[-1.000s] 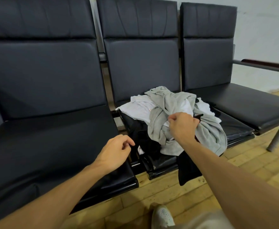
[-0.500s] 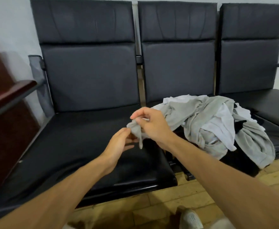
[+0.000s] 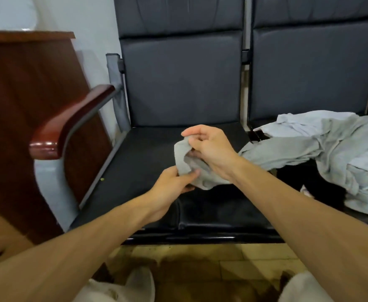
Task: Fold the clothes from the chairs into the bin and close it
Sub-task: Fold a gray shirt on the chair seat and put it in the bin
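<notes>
Grey garment (image 3: 283, 152), soft and limp, trails from the clothes pile (image 3: 342, 153) over the black seat (image 3: 135, 171); both hands pinch one end, right hand (image 3: 209, 147) above left hand (image 3: 174, 188). Best gripped at corners.

Soft grey cloth garment (image 3: 287, 153); glossy wood armrest (image 3: 69, 120); matt leatherette seat (image 3: 152, 153).

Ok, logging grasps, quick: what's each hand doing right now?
Left hand: pinches the lower edge of the grey garment.
Right hand: grips the same grey garment higher up.
</notes>
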### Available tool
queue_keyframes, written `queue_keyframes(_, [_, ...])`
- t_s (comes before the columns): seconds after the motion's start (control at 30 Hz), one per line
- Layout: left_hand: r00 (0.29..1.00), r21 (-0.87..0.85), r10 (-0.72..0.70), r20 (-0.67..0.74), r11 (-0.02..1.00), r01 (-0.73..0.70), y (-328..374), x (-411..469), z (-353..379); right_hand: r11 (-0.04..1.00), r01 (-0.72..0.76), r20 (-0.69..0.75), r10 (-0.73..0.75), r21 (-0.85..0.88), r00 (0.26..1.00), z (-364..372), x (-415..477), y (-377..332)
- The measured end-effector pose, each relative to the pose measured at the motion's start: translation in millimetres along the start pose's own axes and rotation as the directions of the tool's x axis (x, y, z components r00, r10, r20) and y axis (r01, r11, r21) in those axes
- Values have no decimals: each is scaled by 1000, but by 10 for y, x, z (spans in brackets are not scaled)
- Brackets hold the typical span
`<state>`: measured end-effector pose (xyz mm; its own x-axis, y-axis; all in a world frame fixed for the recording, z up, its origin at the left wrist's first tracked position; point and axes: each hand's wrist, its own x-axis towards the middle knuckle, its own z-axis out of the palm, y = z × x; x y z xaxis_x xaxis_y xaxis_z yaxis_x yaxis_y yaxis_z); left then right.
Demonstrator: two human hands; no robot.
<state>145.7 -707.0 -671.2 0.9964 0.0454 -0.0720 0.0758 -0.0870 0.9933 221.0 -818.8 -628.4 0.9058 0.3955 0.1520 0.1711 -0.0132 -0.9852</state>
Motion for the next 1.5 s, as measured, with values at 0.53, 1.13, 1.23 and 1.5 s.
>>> queue_keyframes(0.53, [893,163,-6,-450,983,89,90,52,-371,553,47,166,167,-832,972,-573,-122,590])
queue_keyframes(1.13, [948,945,306,-92,326,-14,14,-37,-397,585,212,284,33,-783,958,-741,-251,514])
queue_keyframes(1.23, [959,839,183,215,467,-277,46,-55,-118,560,146,164,-19,-815,986,-869,-236,476])
queue_keyframes(1.5, [942,900,128,309,283,-333,-91,225,103,498,-140,-107,93,-856,990,-1332,-329,589])
